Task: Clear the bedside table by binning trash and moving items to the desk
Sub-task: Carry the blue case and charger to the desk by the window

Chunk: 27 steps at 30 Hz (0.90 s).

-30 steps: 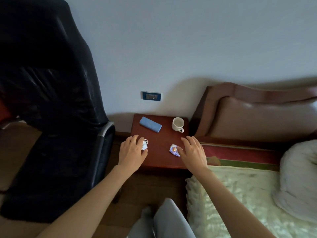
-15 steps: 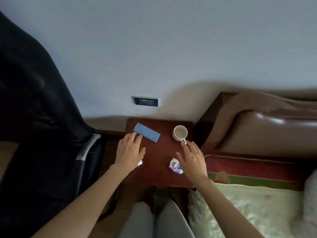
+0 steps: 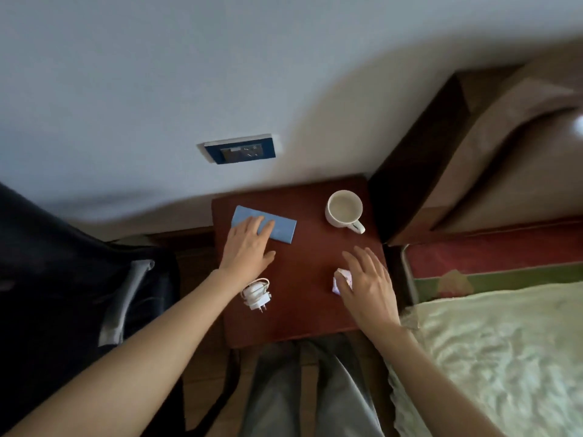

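The red-brown bedside table [image 3: 303, 310] stands against the wall. A flat blue box [image 3: 280, 228] lies at its back left; my left hand [image 3: 249, 247] rests flat with its fingertips on the box's left half, fingers apart. A white charger with a coiled cable [image 3: 256, 294] lies near the table's left edge, just below my left wrist. A white mug [image 3: 344, 209] stands upright at the back right. A crumpled purple-and-white wrapper [image 3: 340, 279] lies at the front right, partly covered by my right hand [image 3: 369, 282], whose fingers are spread over it.
A black leather chair [image 3: 63, 279] with a grey armrest stands left of the table. The brown headboard [image 3: 473, 152] and the bed with a pale green cover [image 3: 504, 357] lie to the right. A dark wall socket [image 3: 241, 149] sits above the table. My grey trousers [image 3: 303, 389] show below.
My left hand moved forward off the charger onto the blue box, so the charger now shows. My right hand settled over the wrapper. The view tilted further down over the table.
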Each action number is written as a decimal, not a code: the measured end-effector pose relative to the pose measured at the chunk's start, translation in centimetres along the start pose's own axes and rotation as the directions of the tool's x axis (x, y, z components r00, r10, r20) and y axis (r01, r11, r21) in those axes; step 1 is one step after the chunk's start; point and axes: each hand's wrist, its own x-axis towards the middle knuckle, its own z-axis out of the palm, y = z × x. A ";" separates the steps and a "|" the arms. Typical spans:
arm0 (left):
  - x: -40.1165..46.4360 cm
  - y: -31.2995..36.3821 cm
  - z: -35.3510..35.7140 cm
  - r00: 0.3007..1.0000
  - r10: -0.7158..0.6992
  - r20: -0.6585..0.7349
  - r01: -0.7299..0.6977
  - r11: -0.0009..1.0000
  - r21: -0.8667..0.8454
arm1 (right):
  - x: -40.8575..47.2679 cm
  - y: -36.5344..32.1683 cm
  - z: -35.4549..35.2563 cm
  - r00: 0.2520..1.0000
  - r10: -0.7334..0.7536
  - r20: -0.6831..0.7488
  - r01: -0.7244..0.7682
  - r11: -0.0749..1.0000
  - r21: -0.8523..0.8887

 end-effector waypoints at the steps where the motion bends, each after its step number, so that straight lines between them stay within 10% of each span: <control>1: 0.9 -0.5 0.7 0.999 0.038 0.007 -0.038 0.999 0.005 | -0.2 0.0 0.9 1.000 0.017 -0.008 -0.016 1.000 0.008; 16: 8.2 -6.6 7.7 0.953 0.292 -0.081 -0.295 0.955 -0.029 | -3.2 -1.5 9.8 0.996 0.090 -0.029 -0.087 0.993 0.077; 27: 2.4 -8.5 6.2 0.956 -0.082 -0.282 -0.010 0.950 -0.311 | -1.9 -5.8 10.9 0.998 -0.045 0.054 0.038 0.991 0.130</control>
